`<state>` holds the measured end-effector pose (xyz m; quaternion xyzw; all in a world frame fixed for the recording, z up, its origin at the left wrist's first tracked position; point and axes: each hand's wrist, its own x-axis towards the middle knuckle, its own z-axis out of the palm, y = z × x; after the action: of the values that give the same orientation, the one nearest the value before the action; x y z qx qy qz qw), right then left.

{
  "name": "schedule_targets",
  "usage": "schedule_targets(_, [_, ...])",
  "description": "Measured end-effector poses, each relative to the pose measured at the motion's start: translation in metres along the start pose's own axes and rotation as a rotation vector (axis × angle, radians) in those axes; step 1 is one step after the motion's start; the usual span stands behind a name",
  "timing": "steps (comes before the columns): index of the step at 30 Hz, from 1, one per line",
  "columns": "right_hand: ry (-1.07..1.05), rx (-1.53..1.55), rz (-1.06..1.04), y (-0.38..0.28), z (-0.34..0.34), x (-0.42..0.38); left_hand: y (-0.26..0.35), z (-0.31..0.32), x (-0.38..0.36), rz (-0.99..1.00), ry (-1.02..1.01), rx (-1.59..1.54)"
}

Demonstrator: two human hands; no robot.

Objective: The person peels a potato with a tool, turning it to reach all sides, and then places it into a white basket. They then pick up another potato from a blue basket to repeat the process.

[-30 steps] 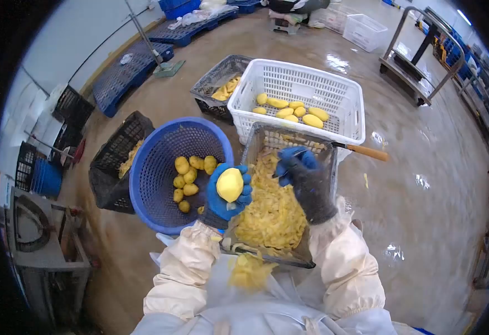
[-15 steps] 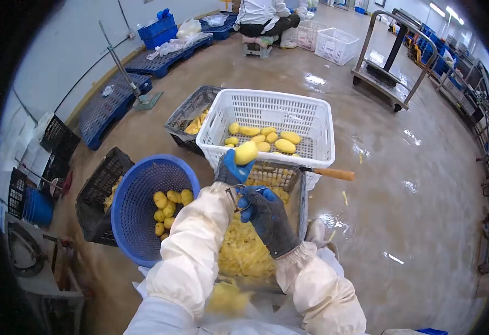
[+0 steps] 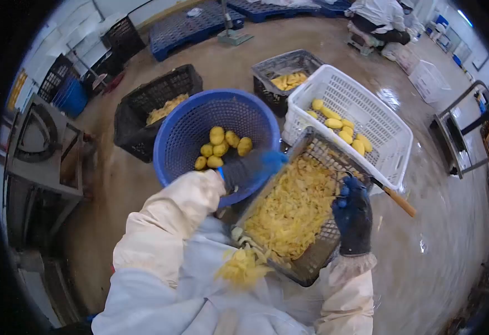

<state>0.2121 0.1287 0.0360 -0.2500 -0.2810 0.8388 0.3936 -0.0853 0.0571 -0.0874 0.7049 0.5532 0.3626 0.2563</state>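
My left hand (image 3: pixel 247 170), in a dark glove with blue fingertips, is over the near right rim of the blue basket (image 3: pixel 169 131). Its fingers are smeared by motion, and no potato shows in them. Several unpeeled potatoes (image 3: pixel 220 148) lie in that basket just beyond the hand. To the right, my right hand (image 3: pixel 354 215) is closed around a peeler (image 3: pixel 343 180), whose thin metal frame shows above the fingers. This hand is over the right side of a dark crate (image 3: pixel 306 277) filled with potato peelings (image 3: pixel 292 209).
Peeled potatoes (image 3: pixel 345 129) lie in a white crate (image 3: pixel 386 117). A wooden-handled tool (image 3: pixel 399 200) juts out beside it. Black crates (image 3: pixel 130 120) stand behind the basket. A person (image 3: pixel 386 19) sits at the back, near a trolley (image 3: pixel 456 131) on the wet floor.
The view has turned left and down. The peeled potato has left my left hand, which has moved over to the blue basket. My right hand has drawn apart to the right, keeping the peeler.
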Motion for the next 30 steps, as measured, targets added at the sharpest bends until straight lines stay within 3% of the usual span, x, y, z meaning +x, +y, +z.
schedule_targets(1, [0.012,-0.028,-0.001,0.002,-0.004,0.001,-0.046,-0.016,-0.015,-0.130,0.135,-0.337])
schedule_targets(4, [0.083,-0.139,0.057,0.007,-0.009,0.008,0.004,-0.109,-0.039,-0.551,0.347,-0.138])
schedule_targets(5, [0.081,-0.147,0.066,0.010,-0.003,0.009,-0.013,-0.115,-0.049,-0.559,0.354,-0.144])
schedule_targets(7, [0.173,-0.140,0.077,0.013,0.009,0.012,-0.070,-0.113,-0.078,-0.716,0.121,0.257])
schedule_targets(8, [0.182,-0.168,0.111,0.017,0.004,0.018,-0.099,-0.105,-0.093,-0.723,0.122,0.247])
schedule_targets(10, [0.203,-0.169,0.142,0.023,0.009,0.023,-0.160,-0.074,-0.124,-0.567,-0.169,0.558])
schedule_targets(11, [0.221,-0.163,0.159,0.026,0.012,0.024,-0.190,-0.053,-0.136,-0.569,-0.176,0.540])
schedule_targets(13, [0.270,-0.175,0.200,0.032,0.013,0.029,-0.228,-0.017,-0.148,-0.440,-0.873,0.612])
schedule_targets(14, [0.307,-0.174,0.233,0.034,0.014,0.032,-0.242,0.003,-0.153,-0.449,-0.970,0.616])
schedule_targets(21, [0.280,-0.481,0.231,0.046,0.036,0.034,-0.282,0.059,-0.152,-0.727,-0.796,0.602])
schedule_targets(26, [0.265,-0.343,0.248,0.050,0.023,0.033,-0.282,0.064,-0.125,-0.758,-0.727,0.553])
schedule_targets(30, [0.150,-0.293,0.242,0.048,0.027,0.034,-0.240,0.052,-0.111,-0.775,-0.596,0.385])
